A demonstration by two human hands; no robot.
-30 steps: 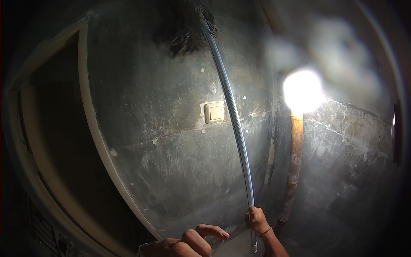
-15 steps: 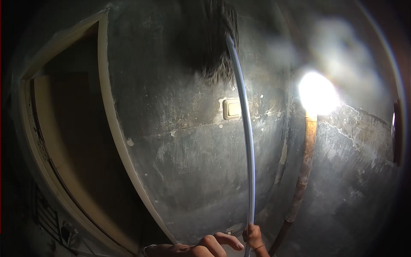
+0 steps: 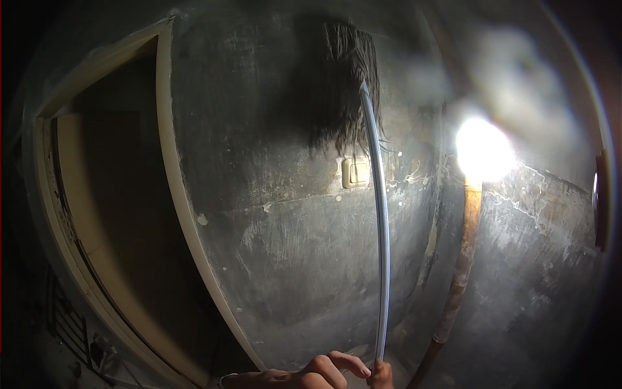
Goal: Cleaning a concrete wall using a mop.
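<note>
A long-handled broom [image 3: 381, 259] rises from the lower edge, its pale, shiny handle running up to a head of dark, stringy bristles [image 3: 359, 84]. The bristles hang against the grey wall, above and beside a cream light switch [image 3: 355, 172]. At the bottom, my right hand [image 3: 381, 376] is closed round the handle. My left hand [image 3: 327, 371] comes in from the left with curled fingers, its fingertips at the handle beside my right hand. The lower part of both hands is cut off by the picture's edge.
A bamboo pole [image 3: 461, 266] leans near the wall corner on the right, its upper end lost in bright glare [image 3: 485, 149]. To the left is a doorway with a pale frame [image 3: 173, 162] and a door panel [image 3: 97, 194]. A dark rack [image 3: 65, 318] stands low at the far left.
The broom head has come down and slightly right, nearer the switch. My right hand has moved down the picture, up close to my left fingers. The view has shifted slightly.
</note>
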